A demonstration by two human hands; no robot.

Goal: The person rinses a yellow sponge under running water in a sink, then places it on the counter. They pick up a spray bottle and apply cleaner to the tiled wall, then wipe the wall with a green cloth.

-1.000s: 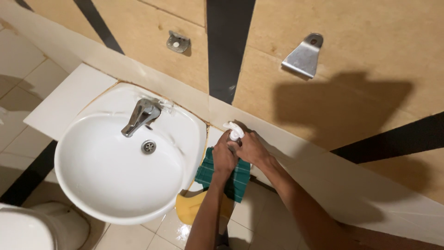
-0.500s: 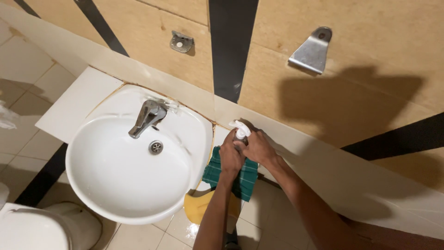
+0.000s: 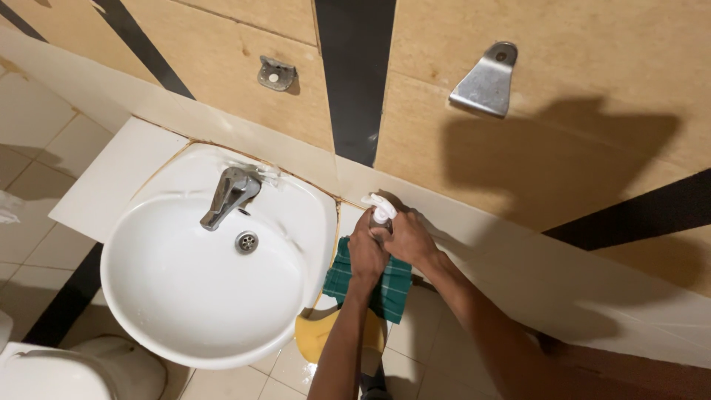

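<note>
At the far left, low in the corner, is the white top of a toilet. Next comes a round white sink with a shiny metal tap and a little drain; the bowl looks dry and holds nothing. Just right of the sink, a green checked cloth hangs under the hands, and a yellow thing sits lower down by the floor; I cannot tell what it is. The left hand and the right hand are pressed close together, fingers curled tight around a small spray bottle with a white top. The bottle sits right at the pale ledge beside the sink, with only its top showing. No spray or foam shows on the sink or tiles, so the cleaning looks like it has not started yet and wiping is all still to do. Up on the wall are two metal brackets, a small one and a bigger one.
</note>
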